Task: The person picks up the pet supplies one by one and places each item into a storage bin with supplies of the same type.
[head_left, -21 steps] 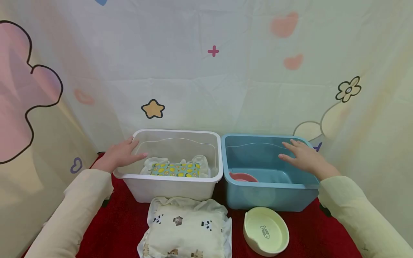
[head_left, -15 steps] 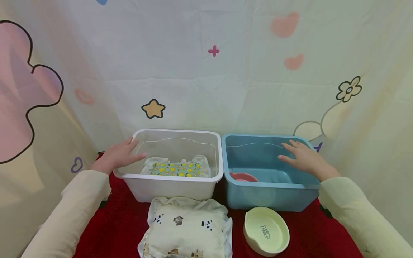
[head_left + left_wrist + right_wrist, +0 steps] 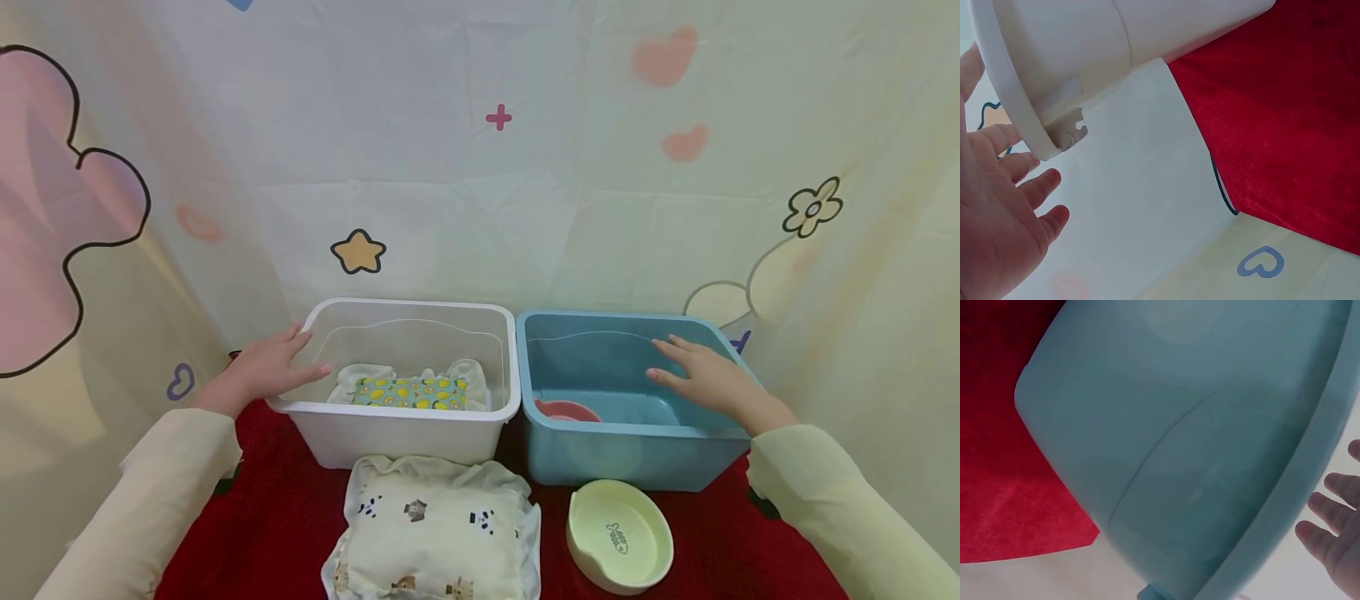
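Observation:
In the head view, my left hand [image 3: 266,367] is at the left rim of a white plastic bin [image 3: 397,437], fingers extended. The left wrist view shows those fingers [image 3: 1040,187] loosely spread by the bin's rim, holding nothing. My right hand [image 3: 708,379] is over the right side of a blue plastic bin [image 3: 630,458], fingers straight and nothing held. Inside the white bin lies a small lemon-print cushion [image 3: 408,392] with a white frill. A pink bowl [image 3: 567,411] sits in the blue bin's front left corner, partly hidden by its front wall.
In front of the white bin lies a frilled cream cushion [image 3: 427,529] with animal prints. A pale green bowl [image 3: 621,537] with a fish drawing stands before the blue bin. Red cloth [image 3: 277,500] covers the surface, and a printed curtain [image 3: 465,167] hangs behind.
My left hand has drawn slightly left and down along the white bin's rim. The right hand has shifted slightly down. Bins, cushions and bowls stay in place.

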The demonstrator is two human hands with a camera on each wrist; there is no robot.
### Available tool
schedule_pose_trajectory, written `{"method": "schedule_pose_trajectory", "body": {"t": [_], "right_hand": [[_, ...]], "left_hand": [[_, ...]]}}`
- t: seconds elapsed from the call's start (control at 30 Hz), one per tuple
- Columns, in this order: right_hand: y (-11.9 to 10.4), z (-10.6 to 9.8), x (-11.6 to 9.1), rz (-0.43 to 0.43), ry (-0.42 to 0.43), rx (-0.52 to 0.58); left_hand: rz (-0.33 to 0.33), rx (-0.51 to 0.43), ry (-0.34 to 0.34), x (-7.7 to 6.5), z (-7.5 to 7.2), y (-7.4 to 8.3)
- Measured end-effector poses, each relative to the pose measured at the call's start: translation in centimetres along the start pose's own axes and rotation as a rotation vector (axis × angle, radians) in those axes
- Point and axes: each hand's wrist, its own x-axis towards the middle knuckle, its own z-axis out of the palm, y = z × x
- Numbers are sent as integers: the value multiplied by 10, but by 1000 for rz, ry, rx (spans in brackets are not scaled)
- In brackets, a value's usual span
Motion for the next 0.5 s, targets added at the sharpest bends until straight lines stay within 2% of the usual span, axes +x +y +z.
{"method": "schedule_pose_trajectory", "body": {"t": [0.27,0.5], "right_hand": [[4,4,-4,-14,11,24],[3,6,-10,-36,26,44]], "left_hand": [[7,-26,8,-4,3,-3],[-19,-139,-16,-11,8,-4]]}}
